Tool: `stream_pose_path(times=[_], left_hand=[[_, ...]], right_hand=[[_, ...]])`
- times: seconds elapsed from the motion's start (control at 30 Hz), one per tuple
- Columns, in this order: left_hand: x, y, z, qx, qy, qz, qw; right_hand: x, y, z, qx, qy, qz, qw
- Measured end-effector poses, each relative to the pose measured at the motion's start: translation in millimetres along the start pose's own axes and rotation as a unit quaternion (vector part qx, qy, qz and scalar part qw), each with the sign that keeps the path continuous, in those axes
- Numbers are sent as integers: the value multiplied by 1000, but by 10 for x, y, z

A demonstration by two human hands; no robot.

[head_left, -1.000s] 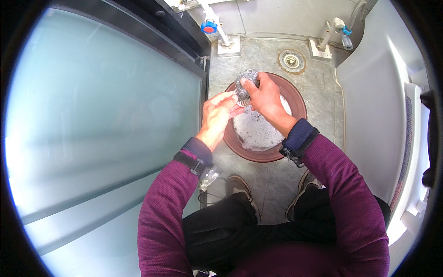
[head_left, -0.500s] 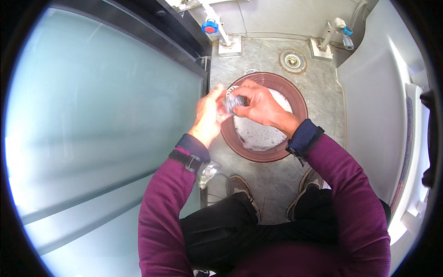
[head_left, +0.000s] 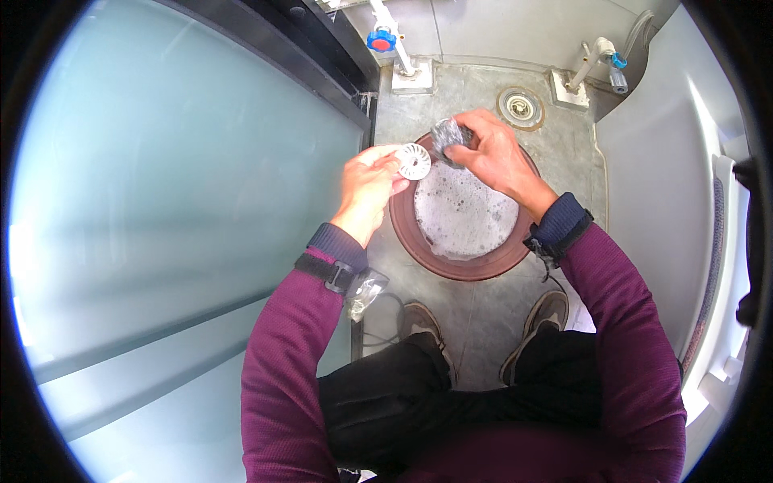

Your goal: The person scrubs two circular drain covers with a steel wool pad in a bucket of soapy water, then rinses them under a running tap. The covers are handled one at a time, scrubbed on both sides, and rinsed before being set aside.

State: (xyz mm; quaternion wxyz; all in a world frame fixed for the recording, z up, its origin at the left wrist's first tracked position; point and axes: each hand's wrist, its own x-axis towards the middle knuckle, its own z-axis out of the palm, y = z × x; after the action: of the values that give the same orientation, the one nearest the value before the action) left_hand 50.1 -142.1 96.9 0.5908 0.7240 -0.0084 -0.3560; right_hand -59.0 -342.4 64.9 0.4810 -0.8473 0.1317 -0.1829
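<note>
A small round white drain cover (head_left: 414, 163) with slots fanning out from its centre is pinched at its left edge by my left hand (head_left: 369, 183). My right hand (head_left: 498, 154) grips a grey, shiny steel wool scrubber (head_left: 451, 142), slightly blurred, just right of the cover and apart from it. Both hands are over the upper part of a brown-red basin (head_left: 409, 235), which stands on the floor. Foamy, whitish water (head_left: 465, 211) with dark specks lies inside it.
Beyond the basin a round floor drain (head_left: 520, 108) is set in the grey floor. Pipes with a blue-and-red valve knob (head_left: 381, 40) and a blue tap (head_left: 618, 61) rise at the back. A frosted glass panel (head_left: 201, 201) borders the left, a white appliance (head_left: 668, 185) the right. My shoes (head_left: 546, 312) stand in front.
My hands have drawn apart: the right one moved right with the scrubber, off the drain cover. The left now shows the cover's slotted face, largely hidden before.
</note>
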Motion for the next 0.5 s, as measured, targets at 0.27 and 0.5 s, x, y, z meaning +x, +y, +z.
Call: stream_pose_path(times=[0.27, 0.5], left_hand=[[17, -99, 102, -60, -24, 17, 998], [75, -89, -15, -67, -1, 22, 997]], right_hand=[[-94, -100, 302, -16, -26, -81, 996], [-341, 182, 302, -112, -181, -42, 976]])
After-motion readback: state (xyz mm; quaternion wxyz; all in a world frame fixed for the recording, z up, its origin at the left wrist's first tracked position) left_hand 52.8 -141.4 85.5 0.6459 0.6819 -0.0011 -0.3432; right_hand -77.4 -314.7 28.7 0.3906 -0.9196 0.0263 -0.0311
